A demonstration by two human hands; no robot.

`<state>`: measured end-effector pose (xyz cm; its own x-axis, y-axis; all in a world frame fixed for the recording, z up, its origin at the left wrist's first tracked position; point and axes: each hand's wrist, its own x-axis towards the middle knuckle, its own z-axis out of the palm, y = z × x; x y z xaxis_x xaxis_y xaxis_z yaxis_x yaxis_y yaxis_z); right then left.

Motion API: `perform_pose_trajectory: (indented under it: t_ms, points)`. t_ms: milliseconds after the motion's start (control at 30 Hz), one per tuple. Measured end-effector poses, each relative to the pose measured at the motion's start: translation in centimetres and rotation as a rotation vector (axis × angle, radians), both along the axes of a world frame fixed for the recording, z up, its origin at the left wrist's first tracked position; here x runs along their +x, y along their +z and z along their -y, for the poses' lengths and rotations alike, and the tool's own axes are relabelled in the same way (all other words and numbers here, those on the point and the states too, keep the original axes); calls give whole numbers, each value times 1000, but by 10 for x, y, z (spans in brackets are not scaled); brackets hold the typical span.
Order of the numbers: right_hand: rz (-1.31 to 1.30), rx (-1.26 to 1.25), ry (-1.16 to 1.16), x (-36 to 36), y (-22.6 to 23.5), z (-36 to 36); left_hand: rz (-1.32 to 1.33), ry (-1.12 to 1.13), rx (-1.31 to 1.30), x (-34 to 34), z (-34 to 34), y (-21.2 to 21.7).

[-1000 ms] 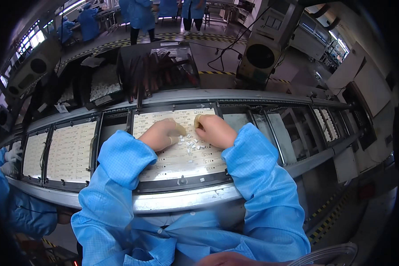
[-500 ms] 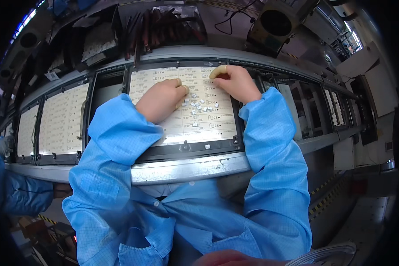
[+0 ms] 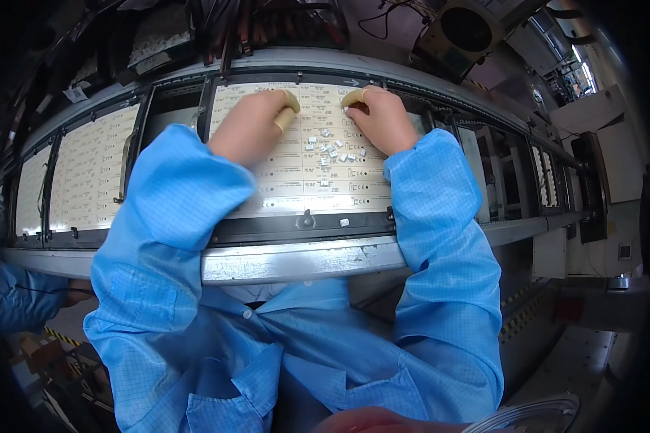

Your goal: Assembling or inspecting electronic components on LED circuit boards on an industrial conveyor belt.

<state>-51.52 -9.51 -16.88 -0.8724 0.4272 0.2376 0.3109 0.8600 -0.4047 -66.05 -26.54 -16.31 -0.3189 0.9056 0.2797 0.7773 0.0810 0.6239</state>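
A cream-white panel [image 3: 282, 200] printed with rows of small repeated layouts lies in a black frame before me. My left hand [image 3: 251, 128] is over its far left half, fingers curled and capped in yellowish finger cots; what they pinch, if anything, is hidden. At the panel's far right, my right hand [image 3: 384, 123] pinches a tiny white component [image 3: 347, 109] between thumb and a cot-covered index finger. Several loose white components [image 3: 332, 150] are scattered on the panel between and below my hands. One more white component [image 3: 344, 222] sits on the frame's near edge.
A metal rail [image 3: 303, 261] runs along the near side of the conveyor. More framed panels [image 3: 94, 169] stand to the left, where a co-worker's blue sleeve [image 3: 25, 292] shows. Beyond the far rail are dark bins and a boxy device with a round opening [image 3: 466, 29].
The whole view has shifted, so the panel sits higher in the picture. My left hand has moved away from the loose components toward the panel's far left. My right hand stays at the far right.
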Motion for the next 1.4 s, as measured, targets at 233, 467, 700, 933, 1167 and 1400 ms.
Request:
perform_pose_trajectory:
  t_ms: [233,467,700,933,1167,1400]
  points:
    - [7,-4,5,5,1,-1,772,154,-103,-27,8,22]
    - [2,34,-2,2,-4,2,740,140,-173,-39,15,27]
    - [20,91,111,1,0,-4,-455,21,12,-40,16,3]
    - [221,135,177,9,12,1,-155,108,-144,-36,17,9]
    - [232,337,238,25,8,5,-181,37,-77,-41,18,2]
    - [-110,125,146,35,15,2,-278,43,-90,-37,14,0]
